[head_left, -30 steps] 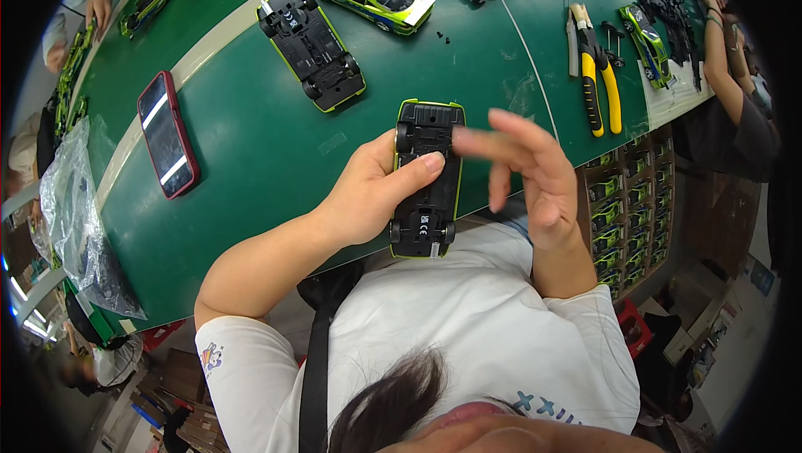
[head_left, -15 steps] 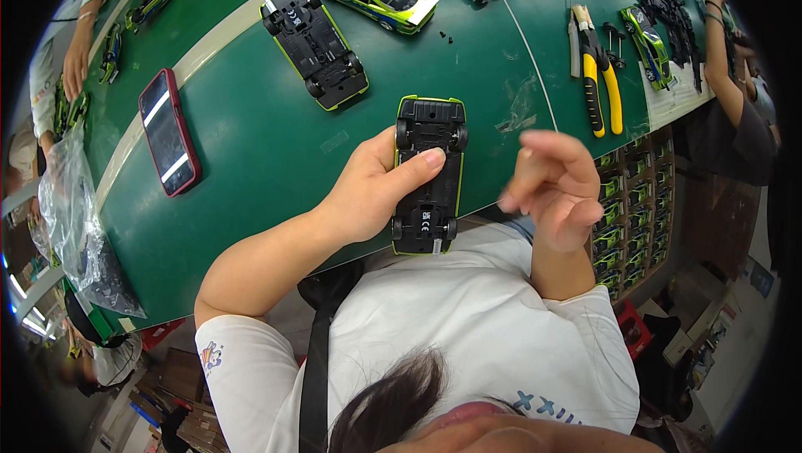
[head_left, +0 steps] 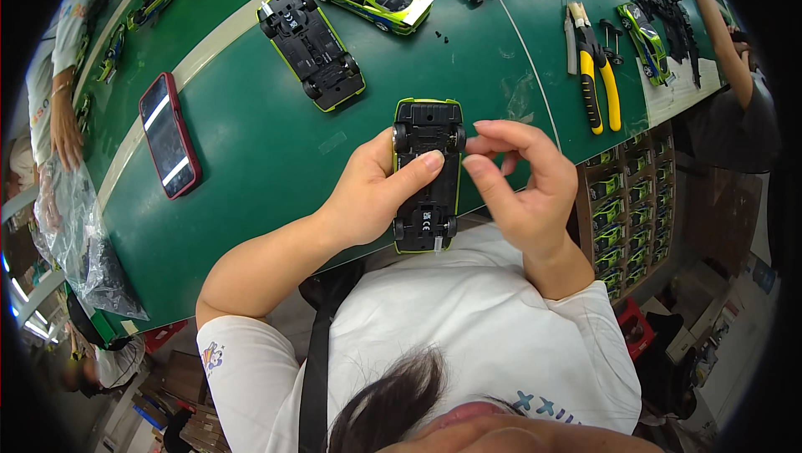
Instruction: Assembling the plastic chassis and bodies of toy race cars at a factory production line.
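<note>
Under left hand (head_left: 361,190) thumb (head_left: 429,161): gripping wheel-fitted toy car (head_left: 428,195), not yet set down; alongside, holding right hand (head_left: 533,187) half-open, seemingly empty.

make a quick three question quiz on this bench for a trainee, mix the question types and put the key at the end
1. True or false: the toy car in the person's left hand has its roof facing the camera.
2. Which item lies on the green tabletop, to the left of that car?
A) scissors
B) red-cased phone
C) screwdriver
3. Fill in the missing colour: the pliers have yellow and ____ handles.

Key:
1. False; it is held upside down.
2. B
3. black
</note>
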The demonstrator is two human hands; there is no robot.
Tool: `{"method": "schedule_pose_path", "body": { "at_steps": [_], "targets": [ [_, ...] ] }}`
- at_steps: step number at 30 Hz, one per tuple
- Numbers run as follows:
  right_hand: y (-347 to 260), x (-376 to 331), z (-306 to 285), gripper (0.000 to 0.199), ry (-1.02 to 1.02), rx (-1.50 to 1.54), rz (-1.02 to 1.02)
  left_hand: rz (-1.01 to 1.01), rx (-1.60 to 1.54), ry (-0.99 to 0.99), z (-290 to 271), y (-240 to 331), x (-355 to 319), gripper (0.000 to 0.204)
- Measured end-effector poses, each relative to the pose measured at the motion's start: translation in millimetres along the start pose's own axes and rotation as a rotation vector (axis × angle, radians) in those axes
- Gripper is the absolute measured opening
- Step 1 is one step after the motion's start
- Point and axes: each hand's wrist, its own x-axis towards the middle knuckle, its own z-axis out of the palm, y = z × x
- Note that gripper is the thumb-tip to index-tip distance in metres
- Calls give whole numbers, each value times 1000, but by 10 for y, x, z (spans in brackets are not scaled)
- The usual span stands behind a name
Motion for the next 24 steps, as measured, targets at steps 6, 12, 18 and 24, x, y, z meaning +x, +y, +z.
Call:
{"method": "schedule_pose_path", "body": {
  "at_steps": [6,12,18,24],
  "targets": [
    [-270,85,131,39,-22,-128,-207,255,66,154,-1,36,-90,30],
    [-570,326,381,74,131,-40,-339,1020,980,430,-116,404,-179,40],
    [-665,583,786,86,256,31,-504,1179,1136,718,-317,575,-242,39],
    [-746,686,900,78,256,22,-465,1171,1076,746,-482,596,-188,35]
  ]
}}
